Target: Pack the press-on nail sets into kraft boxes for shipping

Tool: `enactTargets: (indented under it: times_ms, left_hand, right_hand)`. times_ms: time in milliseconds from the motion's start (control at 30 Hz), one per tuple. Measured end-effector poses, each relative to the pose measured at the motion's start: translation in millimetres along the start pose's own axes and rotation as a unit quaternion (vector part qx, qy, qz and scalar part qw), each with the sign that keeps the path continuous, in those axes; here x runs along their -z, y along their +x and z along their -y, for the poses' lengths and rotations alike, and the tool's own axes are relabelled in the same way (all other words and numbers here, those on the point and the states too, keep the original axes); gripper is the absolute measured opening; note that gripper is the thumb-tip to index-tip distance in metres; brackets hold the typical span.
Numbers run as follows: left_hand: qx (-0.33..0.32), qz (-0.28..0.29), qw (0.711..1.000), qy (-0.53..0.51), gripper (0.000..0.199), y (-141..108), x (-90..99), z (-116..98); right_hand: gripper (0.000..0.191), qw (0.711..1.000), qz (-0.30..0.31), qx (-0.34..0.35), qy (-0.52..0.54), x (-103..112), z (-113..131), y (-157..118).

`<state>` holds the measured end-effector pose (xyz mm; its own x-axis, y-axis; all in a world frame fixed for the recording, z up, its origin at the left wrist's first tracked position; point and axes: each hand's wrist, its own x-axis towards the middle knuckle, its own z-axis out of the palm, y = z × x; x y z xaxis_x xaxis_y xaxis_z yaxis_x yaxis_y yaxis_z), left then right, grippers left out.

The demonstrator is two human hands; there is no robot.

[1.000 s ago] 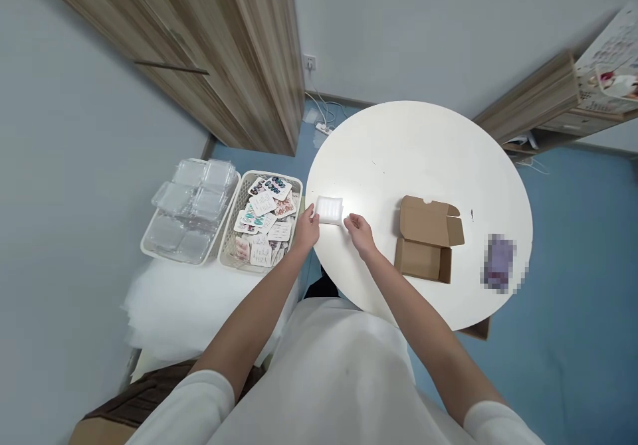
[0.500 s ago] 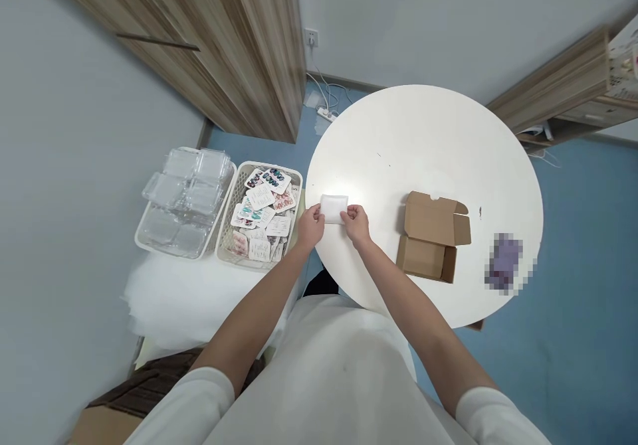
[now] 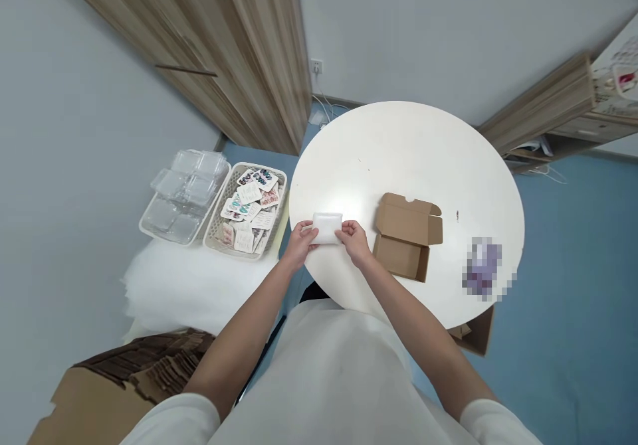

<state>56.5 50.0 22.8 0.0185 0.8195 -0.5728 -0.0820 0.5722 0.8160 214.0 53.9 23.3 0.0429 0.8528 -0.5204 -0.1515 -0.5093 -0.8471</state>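
Note:
A small white wrapped packet [image 3: 327, 228] is held between my two hands over the near left part of the round white table [image 3: 413, 146]. My left hand [image 3: 300, 242] grips its left edge, thumb on top. On the opposite edge, my right hand [image 3: 354, 240] pinches the packet with thumb and fingers. An open brown cardboard box [image 3: 406, 239] lies to the right of my right hand, its lid folded back.
Left of the table stand a basket of nail cards [image 3: 249, 209] and a basket of clear plastic cases [image 3: 182, 196], beside white foam sheets [image 3: 184, 285]. A blurred purple item [image 3: 482, 266] lies at the table's right. Flattened cardboard [image 3: 114, 385] is at lower left.
The view has shifted, so the table and box appear further left. Both hands still hold the packet, which now sits lower in view, with my left fingers reaching further under it.

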Motion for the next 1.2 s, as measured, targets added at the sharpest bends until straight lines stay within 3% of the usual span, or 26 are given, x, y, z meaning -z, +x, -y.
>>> enactTargets:
  times_ms: [133, 333, 467, 567, 800, 1100, 1200]
  left_hand:
    - [-0.015, 0.018, 1.0, 0.02, 0.052, -19.1, -31.0, 11.5]
    - [-0.093, 0.037, 0.988, 0.119, 0.039, -40.5, -100.7, 23.6]
    - [-0.144, -0.001, 0.962, 0.233, 0.035, -48.4, -141.7, 27.7]
    - [-0.165, 0.013, 0.946, 0.279, 0.029, -48.9, -161.0, 32.2]
    - [-0.191, 0.059, 0.906, 0.374, 0.032, -44.5, -172.9, 38.1]
    - [-0.194, 0.104, 0.819, 0.53, 0.037, -53.6, -175.8, 41.7]
    - [-0.2, 0.114, 0.804, 0.549, 0.042, -55.0, -175.0, 44.9]
  right_hand:
    - [0.031, 1.0, 0.015, 0.023, -0.01, 42.6, 0.7, -30.9]
    - [0.033, 0.99, -0.052, 0.077, -0.103, 109.6, -7.2, -63.0]
    - [0.023, 0.964, -0.11, 0.145, -0.194, 142.2, -16.0, -74.2]
    - [0.021, 0.949, -0.111, 0.164, -0.244, 159.0, -22.6, -78.8]
    - [0.038, 0.927, -0.055, 0.143, -0.342, 173.5, -31.8, -82.0]
    - [0.042, 0.887, -0.023, 0.09, -0.452, 177.9, -29.0, -74.0]
    - [0.043, 0.873, -0.006, 0.081, -0.481, 176.7, -28.7, -72.5]
